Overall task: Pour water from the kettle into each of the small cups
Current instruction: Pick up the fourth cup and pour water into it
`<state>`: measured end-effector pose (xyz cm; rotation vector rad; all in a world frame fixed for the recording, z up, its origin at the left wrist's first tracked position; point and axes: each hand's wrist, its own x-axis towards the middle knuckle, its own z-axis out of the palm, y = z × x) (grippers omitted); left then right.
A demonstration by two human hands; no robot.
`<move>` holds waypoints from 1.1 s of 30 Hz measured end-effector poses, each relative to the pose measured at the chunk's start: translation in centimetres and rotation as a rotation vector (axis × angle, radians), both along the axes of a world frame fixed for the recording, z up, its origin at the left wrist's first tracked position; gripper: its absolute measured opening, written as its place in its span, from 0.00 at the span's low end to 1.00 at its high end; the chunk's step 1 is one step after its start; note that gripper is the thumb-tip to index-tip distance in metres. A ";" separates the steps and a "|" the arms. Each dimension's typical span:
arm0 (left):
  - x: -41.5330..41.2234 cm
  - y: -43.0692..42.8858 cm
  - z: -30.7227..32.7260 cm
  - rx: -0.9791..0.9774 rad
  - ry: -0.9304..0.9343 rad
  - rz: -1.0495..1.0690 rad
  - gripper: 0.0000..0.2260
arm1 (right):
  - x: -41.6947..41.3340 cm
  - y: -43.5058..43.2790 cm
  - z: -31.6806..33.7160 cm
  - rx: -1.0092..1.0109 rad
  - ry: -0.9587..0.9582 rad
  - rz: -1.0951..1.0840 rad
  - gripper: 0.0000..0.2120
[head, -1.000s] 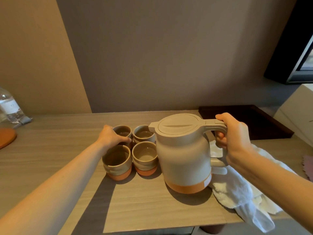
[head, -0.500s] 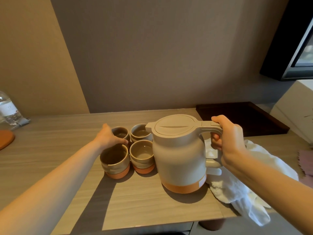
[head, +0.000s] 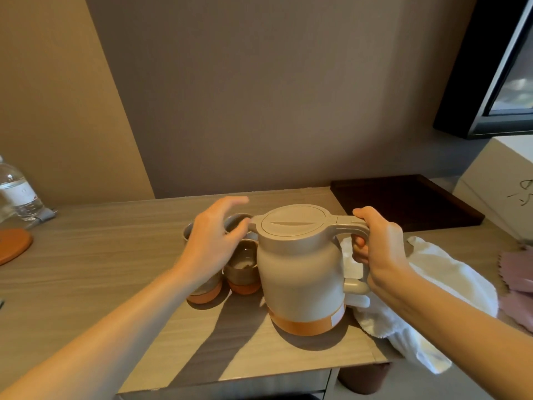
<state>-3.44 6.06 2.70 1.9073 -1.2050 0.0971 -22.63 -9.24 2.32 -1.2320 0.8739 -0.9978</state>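
Note:
A beige kettle [head: 300, 269] with an orange base band stands upright on the wooden table [head: 101, 255]. My right hand [head: 377, 252] is wrapped around its handle. Several small beige cups with orange bases cluster just left of the kettle; the front right cup [head: 242, 272] shows some liquid, and the front left cup [head: 206, 293] is mostly hidden. My left hand [head: 213, 243] hovers over the cups with fingers spread, holding nothing. The back cups are largely covered by that hand and the kettle's spout.
A white cloth [head: 432, 298] lies right of the kettle under my right forearm. A dark tray [head: 403, 200] sits at the back right, a white box [head: 501, 192] beyond it. A water bottle [head: 17, 192] and orange disc [head: 13, 243] are far left.
My left hand has let go of the front left cup and lifted above the cluster, fingers opening. The kettle stays upright in my right hand, now closer to the cups.

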 end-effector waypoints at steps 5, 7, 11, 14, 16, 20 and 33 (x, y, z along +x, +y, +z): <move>-3.3 0.1 -0.7 -0.052 -0.031 -0.173 0.16 | 0.0 0.1 -0.2 0.011 0.003 -0.023 0.17; -4.0 -0.2 -1.0 -0.020 -0.033 -0.235 0.19 | 0.0 0.0 -0.3 0.019 -0.002 -0.027 0.17; -4.6 -0.9 -1.7 0.088 -0.139 -0.285 0.24 | 0.1 -0.2 -0.7 0.038 -0.006 -0.040 0.17; -4.6 -1.6 -2.3 0.122 -0.237 -0.269 0.24 | 0.2 -0.6 -0.8 0.027 -0.012 -0.051 0.16; -4.3 -2.2 -2.5 0.111 -0.266 -0.261 0.24 | 0.5 -0.9 -0.7 0.005 -0.013 -0.055 0.16; -3.4 -3.5 -2.4 0.068 -0.257 -0.248 0.22 | 1.6 -1.9 -0.6 -0.014 -0.027 -0.061 0.16; 0.0 -7.5 -2.8 0.088 -0.247 -0.221 0.20 | 5.7 -4.8 -2.7 0.040 -0.070 -0.116 0.14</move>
